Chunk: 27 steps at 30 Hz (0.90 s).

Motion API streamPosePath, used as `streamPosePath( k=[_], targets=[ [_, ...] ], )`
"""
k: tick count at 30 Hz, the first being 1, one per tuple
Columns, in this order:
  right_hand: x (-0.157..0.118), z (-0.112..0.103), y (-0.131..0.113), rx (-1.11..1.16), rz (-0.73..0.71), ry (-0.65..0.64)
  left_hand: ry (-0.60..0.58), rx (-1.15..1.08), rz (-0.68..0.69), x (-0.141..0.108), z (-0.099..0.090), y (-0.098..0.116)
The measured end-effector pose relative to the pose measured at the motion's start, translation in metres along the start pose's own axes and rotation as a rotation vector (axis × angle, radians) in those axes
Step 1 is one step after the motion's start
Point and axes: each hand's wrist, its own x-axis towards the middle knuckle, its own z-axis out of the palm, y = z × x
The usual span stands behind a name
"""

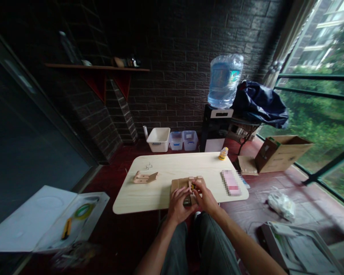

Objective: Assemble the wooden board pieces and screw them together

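Close in front of me, at the near edge of the table, lies a brown cardboard box (176, 184). A light wooden piece (191, 179) rests on top of it. My left hand (178, 208) is bent over the box, its fingertips and thumb closed about the near part of the wooden piece. From the other side my right hand (205, 198) pinches a small black-and-yellow part (193, 186) against the wood; its kind is mostly hidden by the fingers. Farther left on the table stands a joined wooden assembly (145, 177), and beyond it are several small metal pieces (149, 166).
On the pale table (166, 162), a yellow-capped clear container (223, 153) stands far right, near a blurred pink object (231, 183). An open white case (83, 214) is at lower left. A water dispenser (218, 124), plastic bins (159, 139) and a carton (281, 152) stand beyond.
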Motion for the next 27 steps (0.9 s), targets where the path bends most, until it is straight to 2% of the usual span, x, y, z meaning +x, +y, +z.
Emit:
streamPosePath(
  k=[8, 18, 27],
  targets=[
    [0.001, -0.005, -0.013, 0.0, -0.043, -0.004, 0.023, 0.002, 0.013, -0.005, 0.001, 0.002],
    [-0.007, -0.01, -0.014, -0.068, -0.087, -0.051, 0.034, 0.009, 0.02, -0.005, 0.0, 0.004],
    [-0.002, -0.012, -0.017, -0.075, -0.059, -0.06, 0.028, 0.003, 0.024, -0.003, 0.001, 0.002]
  ],
)
